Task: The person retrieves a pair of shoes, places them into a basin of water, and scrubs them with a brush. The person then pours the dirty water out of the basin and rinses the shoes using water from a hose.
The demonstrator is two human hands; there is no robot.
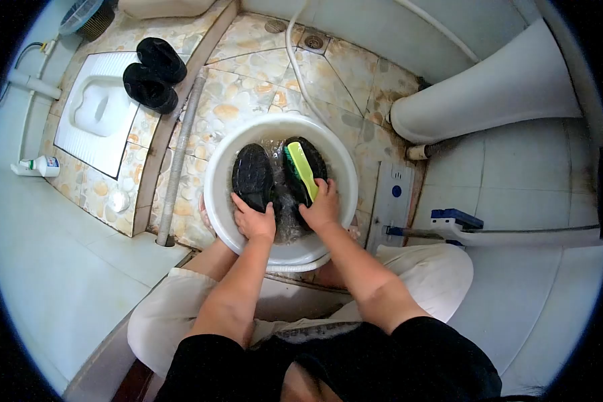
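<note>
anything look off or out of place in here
Two things: the pair of black shoes at upper left overlaps the edge of the squat toilet in this view, and dark brown staining discolours the floor by the white pedestal. The green brush and white basin show nothing odd.

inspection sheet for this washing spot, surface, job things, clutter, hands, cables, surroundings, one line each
Surface: pebble-patterned floor tiles, stained near white pedestal
Job's things: black shoes in water in white basin; yellow-green scrub brush over right shoe
Clutter: second black pair at squat toilet's edge; white bottle
Hands: left hand touches left shoe; right hand grips brush
Cables: none clearly seen; white hose, grey corrugated pipe
Surroundings: floor drain, tiled walls
</note>
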